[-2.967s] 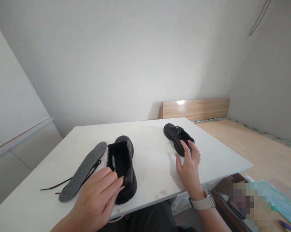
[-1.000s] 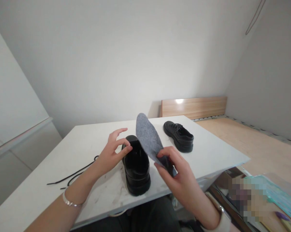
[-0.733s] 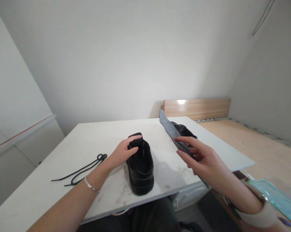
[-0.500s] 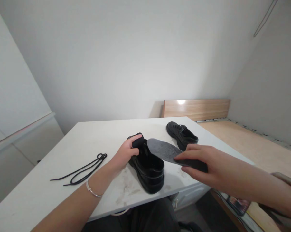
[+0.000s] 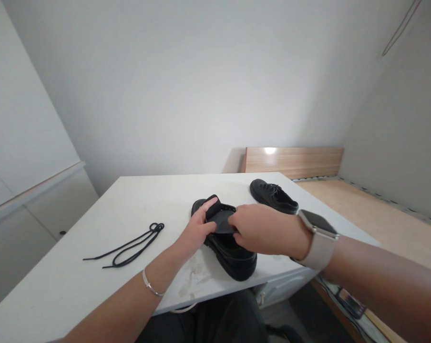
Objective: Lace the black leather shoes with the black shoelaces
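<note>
Black shoe [image 5: 239,267]: left fingers [image 5: 205,207] pinched on tongue [image 5: 214,208], right fingers [image 5: 239,219] closed on insole [image 5: 222,222] (watch screen [image 5: 317,221] dark).

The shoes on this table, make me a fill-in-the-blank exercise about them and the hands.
The loose lace lies to the ____ of the nearer shoe.
The right hand holds a dark grey ____ at that shoe's opening.
A silver ____ circles the left wrist.
Missing words: left; insole; bracelet.

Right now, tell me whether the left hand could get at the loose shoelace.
Probably yes: the shoelace lies uncovered on the table, left of the left hand, with nothing visible between them. That hand would likely first have to release the near shoe's tongue.
</note>
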Demonstrator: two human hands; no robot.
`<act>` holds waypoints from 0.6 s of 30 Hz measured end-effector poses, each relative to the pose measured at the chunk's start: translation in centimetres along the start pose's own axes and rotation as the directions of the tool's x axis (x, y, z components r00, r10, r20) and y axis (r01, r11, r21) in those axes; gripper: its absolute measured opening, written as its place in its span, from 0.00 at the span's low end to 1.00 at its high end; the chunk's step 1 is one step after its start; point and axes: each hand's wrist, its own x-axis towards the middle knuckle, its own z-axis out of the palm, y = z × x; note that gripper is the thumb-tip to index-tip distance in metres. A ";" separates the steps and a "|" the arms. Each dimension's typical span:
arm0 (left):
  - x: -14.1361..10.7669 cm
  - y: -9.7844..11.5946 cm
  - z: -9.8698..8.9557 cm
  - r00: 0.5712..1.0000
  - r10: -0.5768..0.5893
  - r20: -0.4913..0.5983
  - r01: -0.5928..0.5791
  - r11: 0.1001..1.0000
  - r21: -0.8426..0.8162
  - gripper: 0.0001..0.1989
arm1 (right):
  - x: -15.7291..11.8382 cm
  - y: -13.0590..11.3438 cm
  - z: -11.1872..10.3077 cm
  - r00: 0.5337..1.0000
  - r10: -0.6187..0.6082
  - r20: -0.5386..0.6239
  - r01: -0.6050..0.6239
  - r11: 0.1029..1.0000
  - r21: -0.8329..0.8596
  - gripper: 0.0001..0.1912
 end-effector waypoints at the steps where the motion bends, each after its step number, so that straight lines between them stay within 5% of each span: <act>1: 0.0 0.0 0.0 1.000 0.009 -0.003 -0.009 1.000 0.014 0.47 | 0.9 -0.2 0.9 0.999 0.015 -0.046 -0.014 1.000 0.022 0.13; 7: 0.3 0.0 -0.3 0.999 0.041 -0.003 -0.041 0.998 0.057 0.45 | 4.9 -0.9 5.4 0.981 0.058 -0.184 -0.033 0.990 0.134 0.15; 18: -0.1 0.4 -0.4 0.999 -0.002 0.034 0.000 0.998 0.058 0.48 | 6.7 -0.4 6.0 0.990 -0.049 -0.136 0.067 0.990 0.128 0.12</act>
